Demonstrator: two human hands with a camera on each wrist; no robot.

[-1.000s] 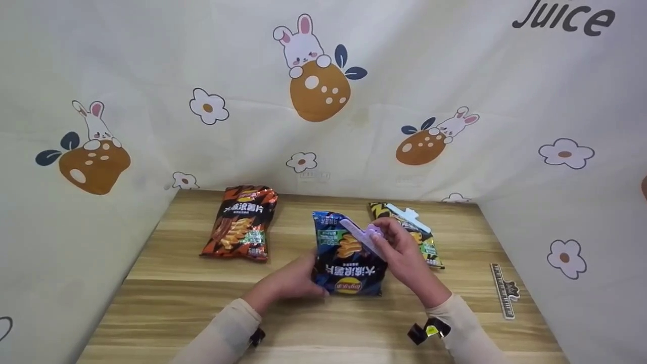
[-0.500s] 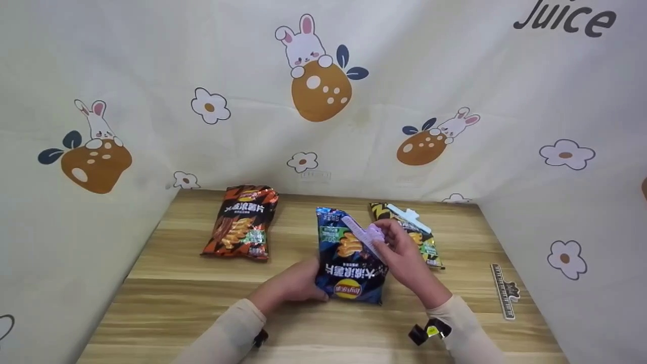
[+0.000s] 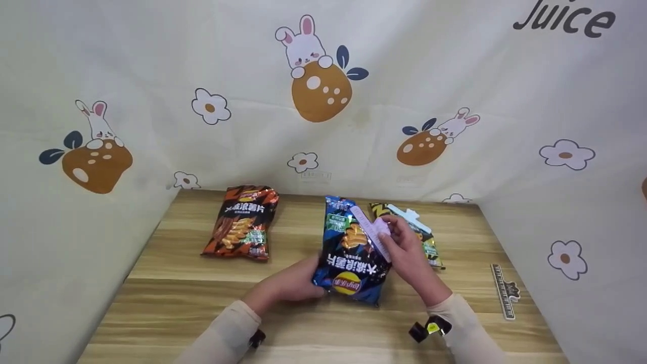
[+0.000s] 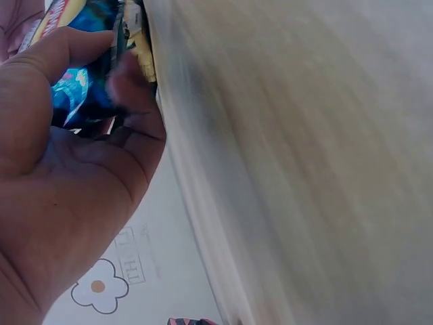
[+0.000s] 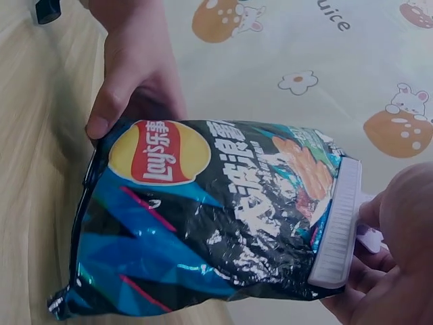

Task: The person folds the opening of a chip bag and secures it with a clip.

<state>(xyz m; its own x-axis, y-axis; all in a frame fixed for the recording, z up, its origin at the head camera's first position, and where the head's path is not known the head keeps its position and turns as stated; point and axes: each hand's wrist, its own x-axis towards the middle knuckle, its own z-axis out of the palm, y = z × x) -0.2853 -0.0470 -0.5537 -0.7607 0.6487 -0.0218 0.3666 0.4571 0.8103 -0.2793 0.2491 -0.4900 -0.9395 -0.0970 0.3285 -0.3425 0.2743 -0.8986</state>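
A blue-and-black bag of potato chips (image 3: 349, 263) is held in front of me, its lettering upside down in the head view. My left hand (image 3: 298, 280) grips its left edge; in the left wrist view, the thumb and fingers of that hand (image 4: 74, 162) pinch the bag (image 4: 84, 88). A lilac bag clip (image 3: 370, 231) lies slantwise across the bag's far right corner. My right hand (image 3: 409, 250) holds the clip's handle between thumb and fingers. The right wrist view has the clip's long bar (image 5: 337, 227) lying along the bag's end, with part of the handle hidden by my fingers.
On the wooden table (image 3: 167, 303), a red-and-black chip bag (image 3: 240, 222) lies at the back left. Behind my right hand, a yellow-and-black bag (image 3: 429, 247) carries a light blue clip (image 3: 412, 218). Another clip (image 3: 503, 292), black and white, lies near the right edge.
The blue bag has moved slightly away from me and to the right, tilting a little, with the lilac clip and right hand moving along. My left hand stays at its left edge.
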